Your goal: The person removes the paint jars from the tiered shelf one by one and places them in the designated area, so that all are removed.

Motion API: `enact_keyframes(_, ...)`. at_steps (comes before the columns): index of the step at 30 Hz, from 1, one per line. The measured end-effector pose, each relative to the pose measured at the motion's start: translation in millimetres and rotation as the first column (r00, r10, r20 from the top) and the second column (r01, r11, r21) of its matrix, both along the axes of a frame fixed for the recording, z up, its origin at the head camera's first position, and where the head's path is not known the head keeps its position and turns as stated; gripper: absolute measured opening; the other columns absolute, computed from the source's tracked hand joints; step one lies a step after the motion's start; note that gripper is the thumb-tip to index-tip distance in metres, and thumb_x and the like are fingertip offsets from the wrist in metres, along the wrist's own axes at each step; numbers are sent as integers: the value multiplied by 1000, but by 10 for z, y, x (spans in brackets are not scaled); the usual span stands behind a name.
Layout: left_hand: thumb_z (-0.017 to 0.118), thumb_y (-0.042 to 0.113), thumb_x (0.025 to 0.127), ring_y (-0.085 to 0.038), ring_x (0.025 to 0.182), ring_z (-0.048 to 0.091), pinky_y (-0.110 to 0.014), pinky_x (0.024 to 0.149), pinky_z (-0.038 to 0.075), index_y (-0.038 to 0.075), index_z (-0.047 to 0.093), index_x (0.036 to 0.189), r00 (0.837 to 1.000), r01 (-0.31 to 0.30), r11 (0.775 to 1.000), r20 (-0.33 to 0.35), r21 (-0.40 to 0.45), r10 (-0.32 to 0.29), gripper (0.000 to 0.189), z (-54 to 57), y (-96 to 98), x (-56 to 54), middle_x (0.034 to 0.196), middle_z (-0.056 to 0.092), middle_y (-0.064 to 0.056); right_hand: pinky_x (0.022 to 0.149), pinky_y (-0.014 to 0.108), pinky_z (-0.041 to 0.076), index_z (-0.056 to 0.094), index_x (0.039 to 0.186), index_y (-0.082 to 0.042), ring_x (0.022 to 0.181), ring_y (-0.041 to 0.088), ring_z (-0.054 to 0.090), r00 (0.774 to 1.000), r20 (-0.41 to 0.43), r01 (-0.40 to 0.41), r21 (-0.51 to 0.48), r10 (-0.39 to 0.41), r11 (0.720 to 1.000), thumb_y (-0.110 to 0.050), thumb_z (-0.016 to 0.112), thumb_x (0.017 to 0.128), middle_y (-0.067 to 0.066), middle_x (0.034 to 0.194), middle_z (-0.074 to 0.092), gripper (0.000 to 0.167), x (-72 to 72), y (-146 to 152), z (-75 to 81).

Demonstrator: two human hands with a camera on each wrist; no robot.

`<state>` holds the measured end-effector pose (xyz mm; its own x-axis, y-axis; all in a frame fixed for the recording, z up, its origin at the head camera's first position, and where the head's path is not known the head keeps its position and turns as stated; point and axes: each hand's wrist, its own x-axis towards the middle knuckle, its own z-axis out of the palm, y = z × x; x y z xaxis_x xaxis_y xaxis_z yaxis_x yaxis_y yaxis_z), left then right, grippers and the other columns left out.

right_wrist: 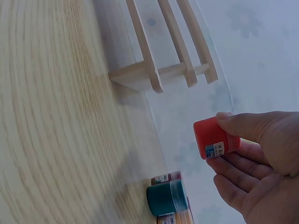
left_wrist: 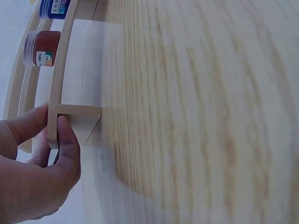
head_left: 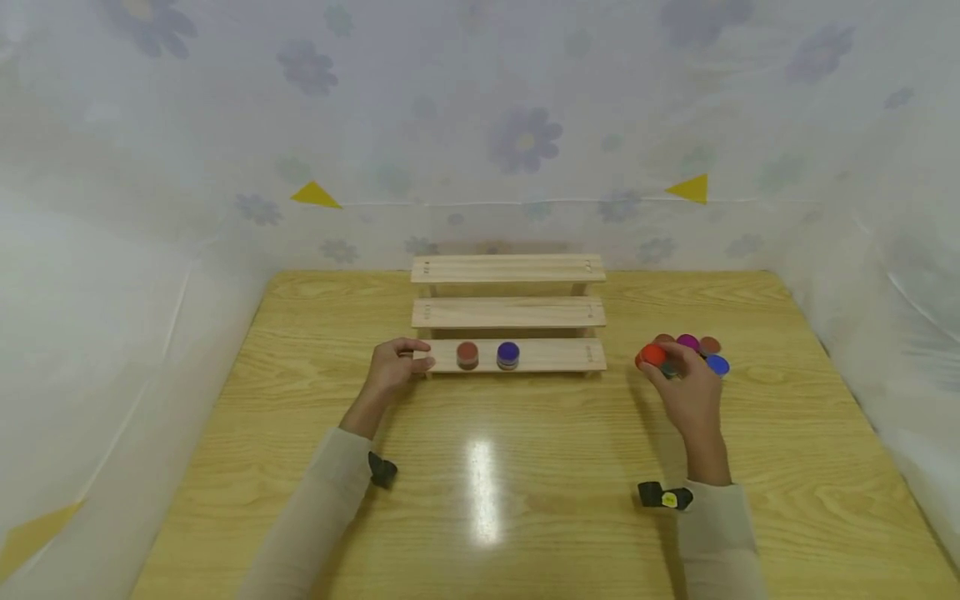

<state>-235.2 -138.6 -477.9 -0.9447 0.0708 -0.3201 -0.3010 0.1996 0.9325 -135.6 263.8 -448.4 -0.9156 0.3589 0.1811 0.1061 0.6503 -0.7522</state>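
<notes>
My left hand point(head_left: 392, 367) grips the left end of the lowest step of a three-tier wooden rack point(head_left: 555, 355), thumb and fingers on either side of the board in the left wrist view. On that step stand a brown paint jar point(head_left: 467, 356) and, to its right, a blue-purple paint jar point(head_left: 507, 356). Off to the right, my right hand point(head_left: 692, 392) pinches a small red paint jar point(right_wrist: 216, 138) between thumb and fingers, held above the table. Below it in the right wrist view is a dark green paint jar point(right_wrist: 161, 198) among others.
Several more jars cluster on the wood-grain table point(head_left: 570, 467) by my right hand, including a magenta jar point(head_left: 687, 342) and a bright blue jar point(head_left: 717, 365). The rack's upper steps point(head_left: 508, 312) rise behind the lowest one. A flowered sheet point(head_left: 450, 125) hangs behind and at the sides.
</notes>
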Motion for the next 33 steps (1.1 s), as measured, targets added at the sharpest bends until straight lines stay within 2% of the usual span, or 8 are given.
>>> enact_keyframes(9, 71, 3, 83, -15, 74, 66, -30, 73, 56, 0, 67, 109, 1000, -7, 1000, -8, 1, 7, 27, 4, 15, 4, 86, 65, -3, 102, 49, 42, 54, 128, 2, 119, 37, 56, 997, 33, 69, -60, -67, 996, -19, 71, 86, 24, 125, 60, 50, 85, 93, -14)
enact_keyframes(16, 69, 2, 84, -11, 75, 64, -36, 81, 56, -1, 65, 112, 1000, 7, 1000, -2, 28, -7, 29, 10, 5, 9, 90, 63, -4, 102, 51, 41, 54, 125, 2, 119, 40, 55, 996, 44, 83, -47, -81, 995, -19, 72, 85, 25, 125, 59, 49, 163, 155, -37)
enact_keyframes(24, 69, 3, 85, -15, 79, 65, -38, 83, 56, 0, 65, 113, 1000, 8, 1000, 9, 21, -8, 29, -12, 5, -10, 92, 63, -6, 103, 54, 39, 52, 128, 4, 123, 43, 51, 989, 103, 115, -65, -108, 991, -21, 69, 87, 28, 126, 57, 51, 215, 202, -74)
enact_keyframes(33, 69, 4, 85, -15, 80, 65, -37, 82, 56, 1, 65, 113, 1000, 9, 1000, 13, 4, -9, 28, -15, 0, -11, 95, 64, -7, 104, 54, 39, 50, 131, 4, 123, 42, 49, 981, 155, 129, -69, -117, 989, -23, 67, 89, 28, 130, 54, 53, 205, 258, -183)
